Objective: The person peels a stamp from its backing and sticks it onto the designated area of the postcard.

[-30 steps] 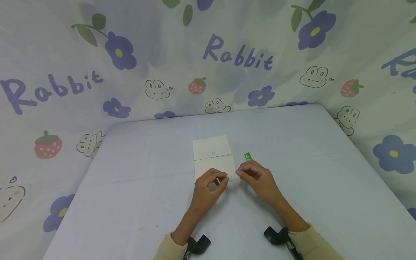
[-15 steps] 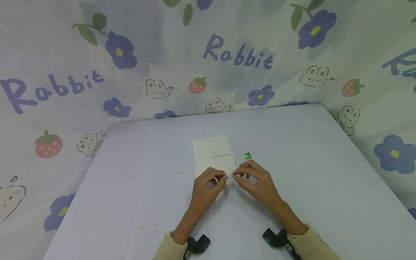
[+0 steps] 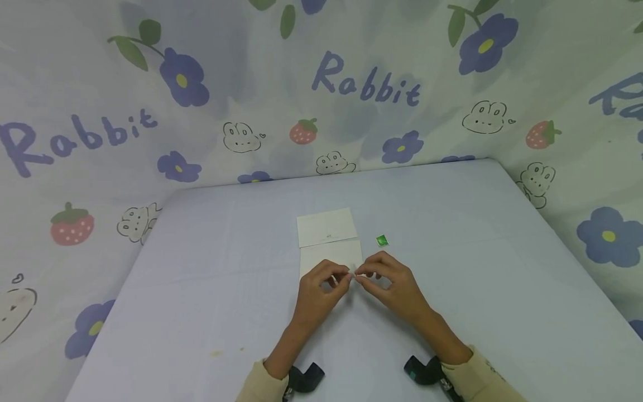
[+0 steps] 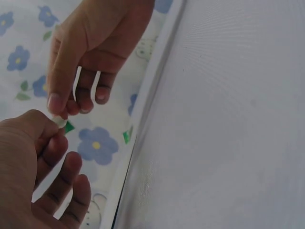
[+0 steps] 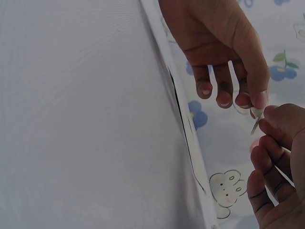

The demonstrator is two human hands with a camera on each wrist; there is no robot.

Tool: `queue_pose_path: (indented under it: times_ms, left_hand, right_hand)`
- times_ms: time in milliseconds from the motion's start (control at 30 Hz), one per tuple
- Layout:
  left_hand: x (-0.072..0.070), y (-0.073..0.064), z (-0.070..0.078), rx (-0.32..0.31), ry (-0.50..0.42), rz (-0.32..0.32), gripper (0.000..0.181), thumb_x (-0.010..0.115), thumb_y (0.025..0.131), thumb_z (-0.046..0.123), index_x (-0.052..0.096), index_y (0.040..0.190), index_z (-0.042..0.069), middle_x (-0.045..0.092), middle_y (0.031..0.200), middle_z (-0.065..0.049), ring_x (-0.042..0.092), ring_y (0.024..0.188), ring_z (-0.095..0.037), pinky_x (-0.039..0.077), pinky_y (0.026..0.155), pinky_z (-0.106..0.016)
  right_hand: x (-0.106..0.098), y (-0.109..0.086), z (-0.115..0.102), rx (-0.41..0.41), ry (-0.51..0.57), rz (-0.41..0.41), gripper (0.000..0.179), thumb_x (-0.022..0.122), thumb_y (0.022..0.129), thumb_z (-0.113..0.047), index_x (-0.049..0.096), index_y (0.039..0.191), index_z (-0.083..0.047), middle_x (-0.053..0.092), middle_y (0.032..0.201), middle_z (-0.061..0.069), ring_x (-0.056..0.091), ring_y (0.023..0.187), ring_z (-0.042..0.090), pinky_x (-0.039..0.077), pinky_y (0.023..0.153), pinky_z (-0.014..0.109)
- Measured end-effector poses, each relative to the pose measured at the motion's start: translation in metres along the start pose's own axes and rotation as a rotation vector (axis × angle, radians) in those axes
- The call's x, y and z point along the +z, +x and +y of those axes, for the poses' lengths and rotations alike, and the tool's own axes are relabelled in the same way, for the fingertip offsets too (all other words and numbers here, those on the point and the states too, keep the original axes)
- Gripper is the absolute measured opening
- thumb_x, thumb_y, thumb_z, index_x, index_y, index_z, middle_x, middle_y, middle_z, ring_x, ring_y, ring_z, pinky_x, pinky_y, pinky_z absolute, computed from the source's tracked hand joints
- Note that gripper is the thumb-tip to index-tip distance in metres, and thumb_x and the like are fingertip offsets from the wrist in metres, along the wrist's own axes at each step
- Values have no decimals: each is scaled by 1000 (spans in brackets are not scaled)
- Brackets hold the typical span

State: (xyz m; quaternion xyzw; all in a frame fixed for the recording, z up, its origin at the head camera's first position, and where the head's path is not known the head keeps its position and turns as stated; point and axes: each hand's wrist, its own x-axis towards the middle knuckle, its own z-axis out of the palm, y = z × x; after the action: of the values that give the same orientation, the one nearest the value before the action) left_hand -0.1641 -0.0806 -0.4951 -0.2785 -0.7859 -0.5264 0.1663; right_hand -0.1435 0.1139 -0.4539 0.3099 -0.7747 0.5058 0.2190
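Note:
My left hand [image 3: 321, 290] and right hand [image 3: 399, 285] meet over the lower right corner of a white folded paper [image 3: 327, 226]. Between their thumbs and fingertips they pinch one small, thin sticker-like piece, pale on one side. In the left wrist view a green corner of this piece [image 4: 69, 127] pokes out between the fingers. Its narrow edge [image 5: 255, 126] shows in the right wrist view, and the fingertips hide most of it. The other fingers of both hands are loosely bent. A small green square with a pale border [image 3: 382, 240] lies beyond the right hand.
The paper has a crease across its middle and a tiny mark near it. A white-covered table [image 3: 226, 268] spreads around the hands, with small yellowish stains at front left. Behind it hangs a curtain [image 3: 271, 84] printed with flowers, strawberries and rabbits.
My right hand has moved left, closing the gap to my left hand, and the small piece between them is now mostly covered. The left hand, paper and green square stay nearly in place.

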Motion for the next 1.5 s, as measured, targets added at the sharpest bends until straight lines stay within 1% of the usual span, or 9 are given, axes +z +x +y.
queue_pose_path:
  times_ms: [100, 233, 400, 567, 767, 900, 1200, 1367, 1500]
  left_hand:
    - [0, -1, 0, 4, -6, -7, 5, 71, 94, 11, 73, 99, 12, 67, 92, 2, 62, 80, -11, 55, 64, -29]
    - [0, -1, 0, 8, -13, -16, 5, 72, 94, 11, 74, 98, 11, 67, 92, 2, 62, 80, -11, 55, 64, -29]
    - [0, -1, -1, 25, 1, -16, 5, 72, 93, 10, 74, 98, 11, 67, 93, 2, 62, 80, -10, 55, 64, -28]
    - [0, -1, -1, 26, 18, -13, 5, 72, 93, 10, 74, 98, 11, 67, 92, 3, 62, 80, -10, 55, 64, -28]
    - [-1, -1, 0, 19, 41, -8, 6, 72, 93, 10, 74, 98, 12, 66, 92, 4, 62, 80, -9, 54, 63, -28]
    - [-1, -1, 0, 9, 53, -8, 7, 73, 93, 10, 74, 99, 11, 66, 93, 5, 62, 80, -8, 54, 64, -27]
    - [-1, 0, 0, 21, 64, 8, 7, 72, 92, 8, 73, 100, 10, 65, 91, 3, 61, 78, -10, 54, 63, -27]
    - [-1, 0, 1, 15, 67, 14, 8, 72, 92, 8, 74, 100, 9, 65, 91, 3, 61, 79, -9, 54, 62, -27]
    - [-2, 0, 1, 8, 68, 19, 8, 73, 91, 8, 73, 100, 10, 65, 91, 4, 61, 79, -9, 54, 62, -27]
  right_hand:
    - [3, -3, 8, 5, -5, 1, 24, 79, 75, 15, 72, 93, 2, 62, 93, 13, 61, 77, 29, 50, 64, 37]
    - [8, -11, 27, -11, -3, 0, 26, 81, 74, 13, 73, 94, -1, 62, 95, 12, 62, 78, 28, 50, 64, 37]
    - [10, -17, 40, -26, -7, -2, 29, 82, 75, 10, 74, 97, -7, 63, 97, 5, 62, 80, 20, 51, 65, 34]
    - [9, -16, 40, -23, -28, -2, 24, 80, 79, 7, 75, 97, -9, 63, 98, 1, 62, 81, 14, 53, 66, 31]
    - [8, -15, 40, 23, -67, 15, 18, 80, 82, 3, 75, 94, -9, 64, 96, -1, 61, 80, 11, 51, 67, 23]
    - [6, -15, 40, 42, -82, 24, 16, 80, 83, 1, 76, 94, -10, 64, 95, -2, 61, 80, 9, 51, 66, 24]
    - [-2, -12, 42, 64, -108, 79, 16, 79, 83, 2, 76, 93, -10, 65, 95, -1, 58, 76, 12, 48, 65, 24]
    - [-3, -13, 43, 77, -105, 81, 16, 80, 83, 2, 76, 92, -10, 66, 95, -2, 58, 75, 12, 48, 63, 25]
    - [-5, -12, 44, 96, -105, 105, 17, 81, 82, 1, 76, 93, -11, 67, 95, -1, 57, 74, 13, 48, 62, 27]
